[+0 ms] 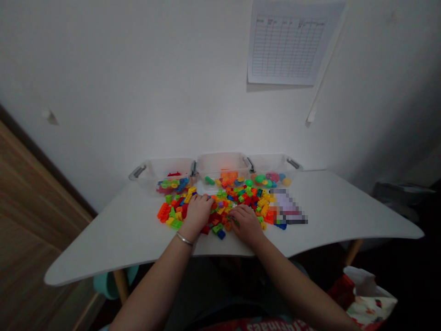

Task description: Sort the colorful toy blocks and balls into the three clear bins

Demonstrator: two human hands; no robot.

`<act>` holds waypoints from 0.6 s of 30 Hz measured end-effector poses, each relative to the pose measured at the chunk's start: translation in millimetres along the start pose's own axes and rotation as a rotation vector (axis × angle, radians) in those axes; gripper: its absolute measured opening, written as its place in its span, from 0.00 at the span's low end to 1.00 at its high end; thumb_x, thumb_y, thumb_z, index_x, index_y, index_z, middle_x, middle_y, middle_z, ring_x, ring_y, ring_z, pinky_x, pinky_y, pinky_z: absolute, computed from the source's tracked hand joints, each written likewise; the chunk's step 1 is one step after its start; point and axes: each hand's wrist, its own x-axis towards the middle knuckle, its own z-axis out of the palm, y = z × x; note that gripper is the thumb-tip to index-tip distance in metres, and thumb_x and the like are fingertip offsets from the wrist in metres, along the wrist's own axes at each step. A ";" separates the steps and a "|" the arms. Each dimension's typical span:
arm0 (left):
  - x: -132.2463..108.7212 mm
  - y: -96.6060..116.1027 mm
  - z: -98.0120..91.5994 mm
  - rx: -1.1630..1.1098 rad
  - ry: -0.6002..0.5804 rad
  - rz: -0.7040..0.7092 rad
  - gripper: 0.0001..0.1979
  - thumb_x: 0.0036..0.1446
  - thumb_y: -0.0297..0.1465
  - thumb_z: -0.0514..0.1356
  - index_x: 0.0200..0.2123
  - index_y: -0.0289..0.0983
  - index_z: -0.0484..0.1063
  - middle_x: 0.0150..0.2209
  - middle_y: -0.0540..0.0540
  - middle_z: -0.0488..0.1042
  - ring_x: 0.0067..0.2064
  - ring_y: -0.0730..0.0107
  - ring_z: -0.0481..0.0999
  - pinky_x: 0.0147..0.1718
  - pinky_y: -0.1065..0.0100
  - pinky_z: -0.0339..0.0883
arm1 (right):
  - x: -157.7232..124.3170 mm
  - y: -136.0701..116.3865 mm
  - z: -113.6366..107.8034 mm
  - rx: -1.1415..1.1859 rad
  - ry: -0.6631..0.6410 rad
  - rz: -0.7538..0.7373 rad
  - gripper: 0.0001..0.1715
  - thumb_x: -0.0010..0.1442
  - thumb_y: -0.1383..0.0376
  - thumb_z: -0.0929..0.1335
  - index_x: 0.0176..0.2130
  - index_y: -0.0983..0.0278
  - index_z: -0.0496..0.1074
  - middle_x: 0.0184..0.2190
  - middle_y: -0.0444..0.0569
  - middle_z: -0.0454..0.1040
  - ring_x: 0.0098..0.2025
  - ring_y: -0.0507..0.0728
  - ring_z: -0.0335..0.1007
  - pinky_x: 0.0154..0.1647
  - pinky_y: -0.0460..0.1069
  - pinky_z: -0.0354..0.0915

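A loose heap of multicoloured plastic building bricks lies on the white table, spreading between my hands and under them. My left hand rests with curled fingers on the heap's near left part. My right hand sits on the heap's near right part, with a small green brick at its fingertips. Three clear plastic bins stand along the far edge: one with mixed bricks, one with orange bricks and green pieces, and one with rounded coloured pieces.
A pixelated flat item lies right of the heap. A ruled paper sheet hangs on the white wall behind. A patterned bag sits at lower right, and a teal stool stands under the table's left side.
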 end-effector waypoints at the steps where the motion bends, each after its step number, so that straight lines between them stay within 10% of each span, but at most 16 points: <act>1: 0.0 1.0 -0.9 -0.001 -0.002 -0.007 0.11 0.60 0.28 0.53 0.40 0.39 0.75 0.39 0.39 0.76 0.44 0.55 0.75 0.49 0.54 0.61 | -0.1 0.1 0.3 -0.002 -0.004 0.000 0.10 0.57 0.73 0.66 0.37 0.60 0.73 0.37 0.49 0.78 0.42 0.59 0.70 0.49 0.55 0.65; 18: 2.0 -8.4 4.7 0.067 0.001 0.081 0.12 0.60 0.26 0.52 0.40 0.39 0.76 0.39 0.40 0.75 0.42 0.56 0.75 0.49 0.52 0.61 | 0.8 -1.2 0.2 0.008 -0.005 -0.001 0.09 0.57 0.74 0.67 0.35 0.60 0.73 0.35 0.47 0.78 0.41 0.58 0.69 0.48 0.54 0.65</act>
